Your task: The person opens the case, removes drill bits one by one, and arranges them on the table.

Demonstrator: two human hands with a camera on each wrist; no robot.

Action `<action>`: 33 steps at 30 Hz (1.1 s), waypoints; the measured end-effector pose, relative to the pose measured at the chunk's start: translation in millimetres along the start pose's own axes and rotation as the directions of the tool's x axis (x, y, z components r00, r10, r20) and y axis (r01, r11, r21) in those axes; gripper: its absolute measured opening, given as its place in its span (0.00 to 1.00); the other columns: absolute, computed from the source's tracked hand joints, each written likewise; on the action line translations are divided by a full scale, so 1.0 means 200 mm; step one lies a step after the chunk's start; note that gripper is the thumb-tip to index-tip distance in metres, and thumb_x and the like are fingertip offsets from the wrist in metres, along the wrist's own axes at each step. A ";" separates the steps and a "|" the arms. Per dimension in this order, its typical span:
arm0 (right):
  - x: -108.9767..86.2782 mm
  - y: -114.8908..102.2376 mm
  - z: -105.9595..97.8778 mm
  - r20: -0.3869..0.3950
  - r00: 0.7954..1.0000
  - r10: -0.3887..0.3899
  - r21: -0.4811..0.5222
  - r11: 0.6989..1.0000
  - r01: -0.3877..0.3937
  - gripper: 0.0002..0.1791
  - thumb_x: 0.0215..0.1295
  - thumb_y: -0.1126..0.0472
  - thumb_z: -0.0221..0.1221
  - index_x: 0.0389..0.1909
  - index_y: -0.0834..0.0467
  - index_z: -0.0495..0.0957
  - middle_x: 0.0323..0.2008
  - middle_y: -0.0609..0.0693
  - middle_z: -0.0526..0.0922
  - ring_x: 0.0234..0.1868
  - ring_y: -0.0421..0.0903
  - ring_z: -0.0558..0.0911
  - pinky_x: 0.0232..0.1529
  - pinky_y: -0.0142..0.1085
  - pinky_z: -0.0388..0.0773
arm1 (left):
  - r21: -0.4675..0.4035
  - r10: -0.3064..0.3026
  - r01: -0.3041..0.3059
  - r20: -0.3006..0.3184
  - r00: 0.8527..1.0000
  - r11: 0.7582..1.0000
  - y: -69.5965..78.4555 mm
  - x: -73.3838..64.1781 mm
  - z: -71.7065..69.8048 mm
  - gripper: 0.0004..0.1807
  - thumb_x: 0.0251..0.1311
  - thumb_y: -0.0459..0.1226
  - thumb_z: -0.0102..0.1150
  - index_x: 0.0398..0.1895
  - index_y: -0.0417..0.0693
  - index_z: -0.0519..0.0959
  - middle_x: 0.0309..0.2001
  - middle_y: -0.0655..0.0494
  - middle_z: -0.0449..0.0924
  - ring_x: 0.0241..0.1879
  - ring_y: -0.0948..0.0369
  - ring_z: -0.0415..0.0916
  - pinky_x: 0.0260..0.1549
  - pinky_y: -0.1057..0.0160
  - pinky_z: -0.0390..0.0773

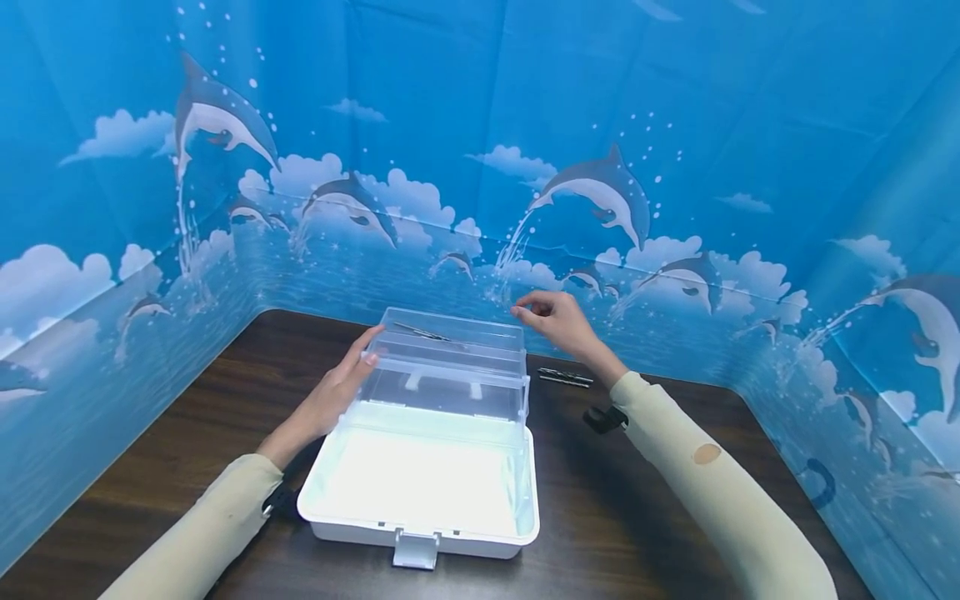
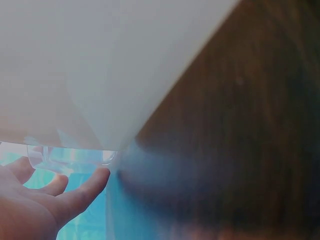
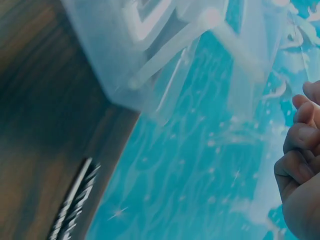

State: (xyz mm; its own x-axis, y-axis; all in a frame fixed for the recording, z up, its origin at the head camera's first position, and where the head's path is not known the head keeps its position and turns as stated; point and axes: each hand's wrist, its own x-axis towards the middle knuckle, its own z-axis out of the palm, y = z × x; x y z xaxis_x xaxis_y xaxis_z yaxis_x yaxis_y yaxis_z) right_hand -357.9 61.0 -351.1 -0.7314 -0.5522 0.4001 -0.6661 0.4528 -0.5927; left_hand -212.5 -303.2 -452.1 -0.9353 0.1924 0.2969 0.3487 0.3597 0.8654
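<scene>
A blue dolphin backdrop rises behind a dark wood table. On the table stands the white box, open toward the person, its latch hanging at the front. Its clear lid is tipped back at the far side. The left hand touches the lid's left edge, fingers fairly straight and spread, thumb apart from them. The right hand hovers just beyond the lid's upper right corner, fingers curled, thumb and forefinger close, with nothing seen between them. The bits lie together on the table below that hand, right of the lid and apart from its fingertips. A thin rod shows within the lid's upper left, near the left fingertips
</scene>
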 end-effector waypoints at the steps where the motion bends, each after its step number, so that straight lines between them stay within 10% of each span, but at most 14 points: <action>1: 0.02 -0.02 0.01 0.013 1.000 -0.007 0.000 1.000 0.007 0.16 0.74 0.48 0.61 0.49 0.55 0.87 0.19 0.52 0.72 0.20 0.51 0.66 0.25 0.43 0.62 | 0.006 0.000 0.000 0.000 1.000 1.000 0.00 0.00 0.00 0.31 0.82 0.51 0.34 0.83 0.71 0.41 0.81 0.46 0.41 0.75 0.34 0.47 0.59 0.20 0.48; 15: 0.18 -0.19 0.21 0.291 0.955 -0.049 -0.083 0.994 0.077 0.13 0.75 0.53 0.61 0.47 0.57 0.88 0.24 0.63 0.80 0.18 0.45 0.65 0.25 0.39 0.62 | 0.022 -0.005 0.005 0.007 1.000 1.000 0.02 0.02 0.01 0.32 0.82 0.51 0.34 0.83 0.68 0.41 0.81 0.44 0.41 0.74 0.32 0.49 0.58 0.20 0.51; 33: 0.26 -0.24 0.37 0.376 0.927 -0.006 -0.081 0.996 0.039 0.09 0.73 0.58 0.62 0.45 0.56 0.89 0.36 0.44 0.87 0.29 0.43 0.81 0.29 0.36 0.74 | 0.016 0.002 -0.002 0.003 1.000 1.000 0.02 0.01 0.00 0.33 0.81 0.51 0.35 0.84 0.67 0.42 0.81 0.44 0.43 0.73 0.33 0.51 0.58 0.21 0.52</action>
State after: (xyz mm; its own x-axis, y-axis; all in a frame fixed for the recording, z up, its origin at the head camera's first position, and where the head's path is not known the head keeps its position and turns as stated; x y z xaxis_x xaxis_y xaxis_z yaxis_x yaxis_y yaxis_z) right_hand -353.4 -41.4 -354.7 -0.6192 -0.7773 0.1115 -0.7037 0.4863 -0.5180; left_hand -212.4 -302.1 -448.6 -0.9344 0.1955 0.2978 0.3517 0.3738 0.8582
